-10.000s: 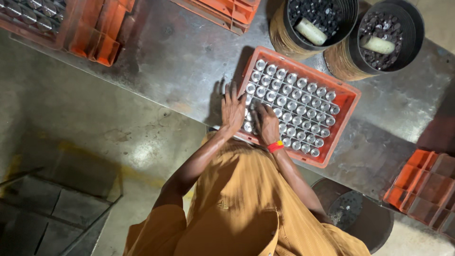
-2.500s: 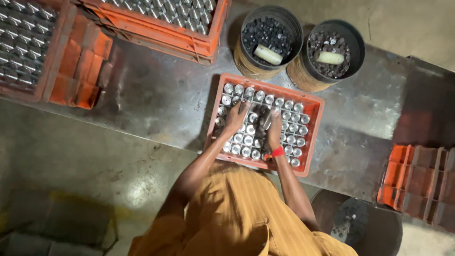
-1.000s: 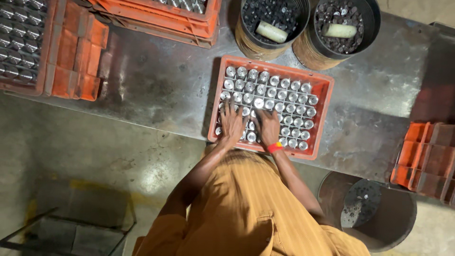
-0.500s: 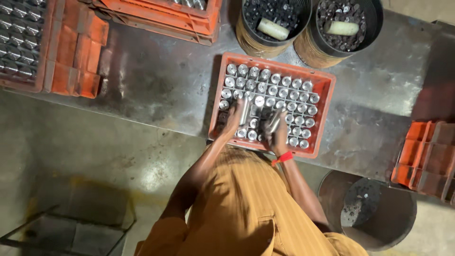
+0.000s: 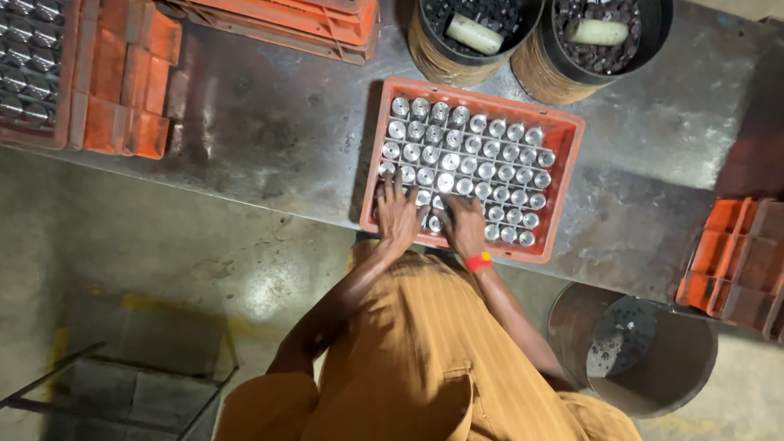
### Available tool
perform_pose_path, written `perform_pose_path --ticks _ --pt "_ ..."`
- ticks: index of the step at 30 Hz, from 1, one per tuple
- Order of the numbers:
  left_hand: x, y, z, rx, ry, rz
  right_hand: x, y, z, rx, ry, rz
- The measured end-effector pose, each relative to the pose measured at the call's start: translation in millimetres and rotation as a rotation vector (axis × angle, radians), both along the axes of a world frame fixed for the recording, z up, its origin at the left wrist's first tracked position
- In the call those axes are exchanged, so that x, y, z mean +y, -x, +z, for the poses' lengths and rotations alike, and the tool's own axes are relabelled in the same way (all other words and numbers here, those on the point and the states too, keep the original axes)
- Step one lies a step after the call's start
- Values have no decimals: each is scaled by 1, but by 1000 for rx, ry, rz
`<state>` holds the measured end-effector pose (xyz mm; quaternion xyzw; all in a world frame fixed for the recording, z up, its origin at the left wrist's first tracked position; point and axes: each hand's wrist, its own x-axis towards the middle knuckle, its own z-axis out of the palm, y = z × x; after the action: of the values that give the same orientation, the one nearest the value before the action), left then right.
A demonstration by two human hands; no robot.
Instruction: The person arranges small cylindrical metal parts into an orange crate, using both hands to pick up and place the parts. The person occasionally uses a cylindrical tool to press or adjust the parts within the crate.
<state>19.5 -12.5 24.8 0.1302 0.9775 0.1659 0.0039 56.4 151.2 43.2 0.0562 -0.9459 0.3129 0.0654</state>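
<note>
An orange plastic crate [image 5: 563, 175] sits on the grey metal table, filled with rows of shiny metal cylinders [image 5: 482, 155] standing on end. My left hand [image 5: 398, 214] lies flat, fingers spread, on the cylinders at the crate's near left corner. My right hand [image 5: 464, 224], with a red band at the wrist, rests beside it on the near row, fingers over the cylinder tops. Whether either hand grips a cylinder is hidden under the fingers.
Two round black tubs [image 5: 425, 41] [image 5: 653, 45] of dark small parts, each with a pale roll on top, stand behind the crate. More orange crates [image 5: 122, 90] [image 5: 735, 261] lie left and right. A metal bucket [image 5: 645, 359] stands on the floor at right.
Half a second ago both hands held cylinders lifted and tilted above the crate; now the hands are down flat on the near rows and the cylinders stand in their places.
</note>
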Motion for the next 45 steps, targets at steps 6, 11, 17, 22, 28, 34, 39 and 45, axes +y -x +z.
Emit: perform_pose_path --ticks 6,11,17,22,28,34,39,45 --pt "-20 26 -17 -98 -317 -184 32 6 -3 -84 114 4" --pt "-34 24 -43 -459 -877 172 72 -4 -14 3 879 -405" --pt "-16 1 -40 -525 -675 125 26 -20 -34 -291 672 -374" --pt "-27 -12 -14 -31 -365 -250 7 -22 3 9 53 13" --pt "-44 -18 -21 -121 -511 -371 7 -24 24 -124 47 -30" --pt "-27 27 -40 8 134 -778 8 -6 -18 -156 -122 204" --pt "-49 44 -19 -278 -242 -799 45 -14 -19 -145 48 211" --pt "-32 25 -18 -623 -946 46 96 -32 -15 -160 592 -328"
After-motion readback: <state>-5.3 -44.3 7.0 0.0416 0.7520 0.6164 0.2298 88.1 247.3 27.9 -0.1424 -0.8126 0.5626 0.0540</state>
